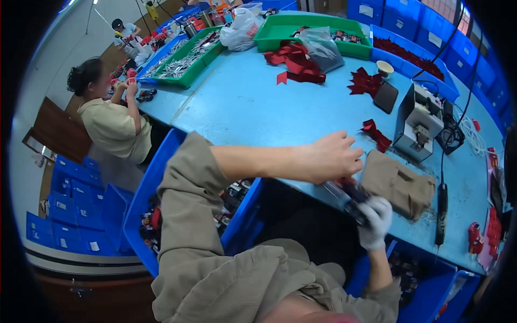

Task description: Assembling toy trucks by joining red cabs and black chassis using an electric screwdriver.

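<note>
While the bare left grip bends over the upper end of a dark piece, the gloved right grip is closed round its lower end. Blur hides whether the left fingers pinch it or merely touch it, and how far apart they stand. The piece is at the near edge of the tabletop, just beside a tan cloth.

The step in hand looks like two-handed work on this single piece, perhaps fitting or adjusting its upper end. As I judge it, the next move calls for a steady right hold and careful left fingertips.

Counted on the tabletop: one cloth, one grey machine, one black tool, one phone, two green trays, one blue tray of red stuff and two bags, one white, one clear. Two small red bows lie apart from one red heap, whose strips overlap too much to count. Blue bins flank the person's lap, their contents uncountable. At least two co-workers show at left.
</note>
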Tool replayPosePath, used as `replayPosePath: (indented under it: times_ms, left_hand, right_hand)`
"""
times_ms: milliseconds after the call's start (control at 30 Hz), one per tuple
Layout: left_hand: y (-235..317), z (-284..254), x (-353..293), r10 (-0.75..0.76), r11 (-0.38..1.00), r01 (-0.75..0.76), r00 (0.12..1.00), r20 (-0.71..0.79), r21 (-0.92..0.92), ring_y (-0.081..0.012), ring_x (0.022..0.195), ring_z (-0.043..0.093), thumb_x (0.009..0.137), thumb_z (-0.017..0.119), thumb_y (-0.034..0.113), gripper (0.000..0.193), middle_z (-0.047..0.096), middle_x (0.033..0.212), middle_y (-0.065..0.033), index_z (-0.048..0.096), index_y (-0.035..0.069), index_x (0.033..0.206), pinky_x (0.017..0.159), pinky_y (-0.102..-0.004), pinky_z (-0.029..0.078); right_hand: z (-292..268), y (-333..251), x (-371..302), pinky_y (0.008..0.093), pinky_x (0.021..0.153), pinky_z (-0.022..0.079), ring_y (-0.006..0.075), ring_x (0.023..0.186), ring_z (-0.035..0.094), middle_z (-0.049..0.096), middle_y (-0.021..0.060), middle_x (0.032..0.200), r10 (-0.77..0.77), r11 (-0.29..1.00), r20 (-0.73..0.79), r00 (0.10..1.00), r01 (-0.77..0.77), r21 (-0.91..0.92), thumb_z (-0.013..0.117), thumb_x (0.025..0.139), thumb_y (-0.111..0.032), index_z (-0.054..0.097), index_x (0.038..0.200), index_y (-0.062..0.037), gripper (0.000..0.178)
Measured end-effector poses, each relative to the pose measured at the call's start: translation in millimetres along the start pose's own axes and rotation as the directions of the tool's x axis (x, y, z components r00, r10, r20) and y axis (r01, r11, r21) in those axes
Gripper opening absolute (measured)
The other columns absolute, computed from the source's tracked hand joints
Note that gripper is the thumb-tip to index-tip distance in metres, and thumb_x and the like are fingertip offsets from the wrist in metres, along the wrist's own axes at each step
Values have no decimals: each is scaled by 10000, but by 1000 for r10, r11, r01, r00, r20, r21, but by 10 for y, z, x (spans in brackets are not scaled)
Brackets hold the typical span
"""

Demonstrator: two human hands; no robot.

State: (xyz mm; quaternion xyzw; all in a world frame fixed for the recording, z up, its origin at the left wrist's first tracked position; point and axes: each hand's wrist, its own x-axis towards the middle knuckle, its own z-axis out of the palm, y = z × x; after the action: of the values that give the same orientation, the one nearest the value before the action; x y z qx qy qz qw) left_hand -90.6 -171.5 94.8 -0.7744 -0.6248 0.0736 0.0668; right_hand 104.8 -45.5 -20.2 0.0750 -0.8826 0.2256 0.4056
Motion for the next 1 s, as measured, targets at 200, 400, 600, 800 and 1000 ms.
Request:
replayPosePath:
  times_ms: [200,400,600,800,1000]
  left_hand:
    - [24,781,-327,-225,866,55,931,287,498,-284,983,506,748,559,195,247,593,979,-80,641,44,926,834,-430,397]
    - [-1224,1417,-1325,-563,483,238,821,91,843,-312,1241,318,762,542,186,510,354,1341,-120,441,101,1254,1028,-500,210]
    - [-736,1673,-911,-453,891,449,875,-170,-62,-342,1295,263,825,494,109,542,238,1419,-188,349,131,1347,1044,-471,227]
    - [-468,1849,-915,-581,742,466,806,-115,-482,-335,1237,356,836,423,29,395,397,1326,-175,478,24,1227,1039,-401,263]
    - [-428,1751,-843,-565,779,486,818,-107,-395,-350,1221,361,816,438,14,407,384,1327,-180,449,11,1223,1021,-415,279]
  right_hand:
    - [1021,-88,465,366,709,433,226,880,547,559,44,910,-317,948,167,934,312,53,614,619,-68,619,964,-106,347]
    - [615,-87,363,409,767,445,318,911,539,549,129,970,-30,984,228,973,-12,180,614,671,12,581,955,-43,292]
    - [-1016,626,-504,396,872,427,321,1008,527,555,143,1053,191,854,-140,972,-234,-465,625,729,44,565,1017,-33,304]
    - [-2795,2095,-1566,397,910,393,324,1040,508,542,166,1098,369,283,-360,857,-473,-834,632,694,-82,536,1104,-51,422]
    - [-4042,2480,-2001,418,951,368,353,1103,472,520,181,1156,503,-342,-698,509,-624,-702,722,581,-234,483,1168,-14,671]
